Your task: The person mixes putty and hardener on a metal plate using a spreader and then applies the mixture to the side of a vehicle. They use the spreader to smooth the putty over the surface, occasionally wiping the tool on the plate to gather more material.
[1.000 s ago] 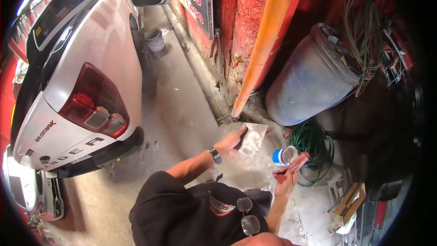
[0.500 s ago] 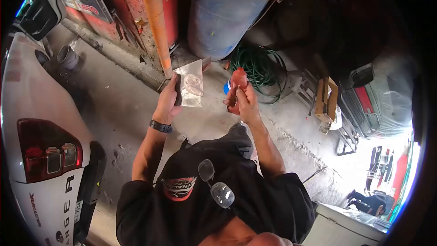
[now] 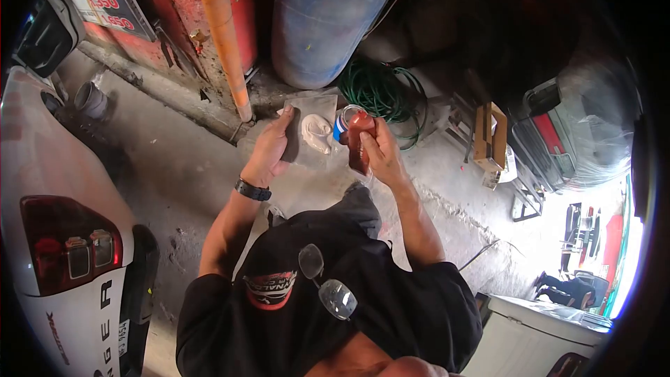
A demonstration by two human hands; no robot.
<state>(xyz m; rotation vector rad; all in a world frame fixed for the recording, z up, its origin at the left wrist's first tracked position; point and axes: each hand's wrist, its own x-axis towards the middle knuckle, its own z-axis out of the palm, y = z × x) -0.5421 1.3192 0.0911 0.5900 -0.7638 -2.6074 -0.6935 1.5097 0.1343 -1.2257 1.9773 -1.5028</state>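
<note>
My left hand [image 3: 271, 145] grips the near left side of a flat, shiny mixing plate [image 3: 333, 101], thumb over a dark strip along its edge. On that plate lies a cream-coloured curl of putty [image 3: 317, 134]. A red squeeze bottle [image 3: 360, 141] is in my right hand [image 3: 382, 153], fingers wrapped around it, just right of the plate. Part of a blue and white can [image 3: 340, 128] shows behind the bottle, its round rim up; the bottle hides the rest.
A blue barrel [image 3: 324, 24] and an orange pole [image 3: 222, 35] stand ahead, with a coiled green hose [image 3: 380, 94] beside the barrel. A white pickup [image 3: 66, 146] is close on my left. To the right are a cardboard box [image 3: 490, 138] and a plastic-wrapped vehicle part [image 3: 593, 126].
The plate has turned, and its putty now shows as a thicker curl. The red bottle has tilted in my right hand and come nearer the plate. The whole view has shifted slightly.
</note>
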